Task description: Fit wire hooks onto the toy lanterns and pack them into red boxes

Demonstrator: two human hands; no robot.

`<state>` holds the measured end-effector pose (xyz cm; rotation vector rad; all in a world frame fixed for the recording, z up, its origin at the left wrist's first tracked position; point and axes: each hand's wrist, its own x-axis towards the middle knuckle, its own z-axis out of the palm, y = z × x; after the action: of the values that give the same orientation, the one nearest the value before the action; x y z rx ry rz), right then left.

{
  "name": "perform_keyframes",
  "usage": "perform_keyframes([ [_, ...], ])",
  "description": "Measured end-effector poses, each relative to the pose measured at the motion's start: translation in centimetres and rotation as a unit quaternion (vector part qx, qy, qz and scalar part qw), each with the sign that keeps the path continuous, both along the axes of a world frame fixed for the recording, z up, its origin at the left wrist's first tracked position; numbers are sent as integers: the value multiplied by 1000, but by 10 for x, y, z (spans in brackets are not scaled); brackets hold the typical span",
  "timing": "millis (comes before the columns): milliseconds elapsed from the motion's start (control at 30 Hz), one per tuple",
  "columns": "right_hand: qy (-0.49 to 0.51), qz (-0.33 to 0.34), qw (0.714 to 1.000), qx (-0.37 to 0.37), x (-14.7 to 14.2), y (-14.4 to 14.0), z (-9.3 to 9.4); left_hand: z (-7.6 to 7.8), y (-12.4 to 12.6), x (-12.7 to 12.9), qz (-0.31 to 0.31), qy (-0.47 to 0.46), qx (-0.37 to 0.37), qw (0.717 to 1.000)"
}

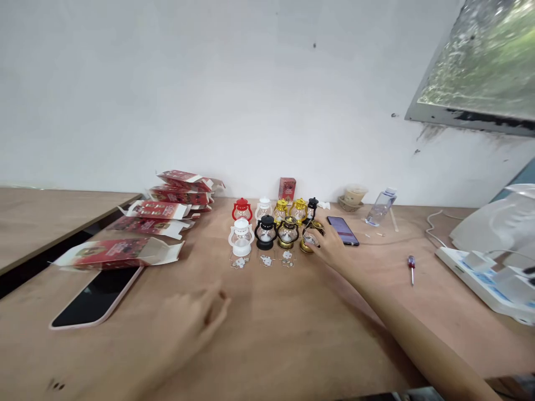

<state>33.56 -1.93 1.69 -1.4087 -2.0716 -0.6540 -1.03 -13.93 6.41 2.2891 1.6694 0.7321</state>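
"What's closest to you?"

"My left hand (189,318), blurred, over the worktop (276,345). Its thumb and forefinger curve with a gap between them, and I see nothing in their grasp. To its left lies a black-screened phone with a pale pink edge (98,299), its far end under a flattened red-and-white printed carton (112,253)."

"And on your other side?"

"A white plastic power strip (472,274) with plugs in it, and a little farther off a small screwdriver with a reddish handle (412,267), its tip toward me."

"Where's the lantern you're handling?"

"At the right end of the front row: a small bronze-coloured lantern with a clear globe (308,240), tilted. My right hand (326,243) has its fingers closed around it; whether its base touches the wood, I can't tell. Left of it stand a bronze-coloured lantern (287,234), a black one (265,234) and a white one (241,238), with small white pieces and thin wire (266,260) just before them."

"Beyond those?"

"A phone with a lit screen (343,230) just right of my hand, then a back row of red, white, gold and black lanterns (298,213). Farther right, a clear plastic bottle (380,208) leans; an upright red printed box (287,189) stands by the white wall (234,100)."
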Motion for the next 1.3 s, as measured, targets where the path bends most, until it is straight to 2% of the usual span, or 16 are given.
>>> perform_keyframes([
  [100, 60, 44, 995, 62, 7, -10, 0, -23, 14, 29, -116, 69, -113, 984],
  [167, 111, 66, 987, 99, 3, -24, 7, -33, 21, 41, -169, 48, -163, 971],
  [267, 197, 123, 965, 119, -19, -50, 20, -40, 29, 53, -210, -112, -232, 943],
  [400, 264, 247, 931, 51, -66, -75, 23, -46, 42, 65, -222, -375, -347, 831],
  [433, 274, 272, 922, 31, -76, -78, 20, -46, 45, 67, -212, -414, -359, 809],
  [500, 300, 304, 904, 6, -92, -79, 13, -47, 48, 68, -188, -453, -369, 789],
  [567, 332, 306, 892, -17, -101, -77, 4, -46, 49, 66, -157, -460, -365, 794],
  [667, 386, 272, 880, -50, -104, -76, -8, -47, 51, 63, -101, -452, -320, 827],
  [767, 439, 212, 872, -48, -105, -79, -14, -51, 53, 61, -54, -430, -261, 863],
  [833, 449, 190, 871, -53, -106, -82, -14, -53, 55, 60, -47, -407, -225, 884],
  [933, 461, 206, 859, -85, -107, -86, -10, -53, 56, 58, -51, -392, -197, 897],
  [1000, 507, 202, 831, -110, -106, -84, -7, -51, 57, 57, -50, -401, -196, 893],
  [1067, 574, 168, 791, -133, -102, -79, -6, -48, 58, 56, -40, -419, -199, 885],
  [1167, 666, 130, 714, -171, -96, -68, -7, -42, 60, 54, -40, -438, -185, 879],
  [1233, 709, 133, 658, -215, -93, -62, -11, -39, 59, 53, -56, -439, -173, 880],
  [1300, 726, 144, 613, -276, -93, -58, -15, -37, 59, 52, -71, -431, -179, 882],
])
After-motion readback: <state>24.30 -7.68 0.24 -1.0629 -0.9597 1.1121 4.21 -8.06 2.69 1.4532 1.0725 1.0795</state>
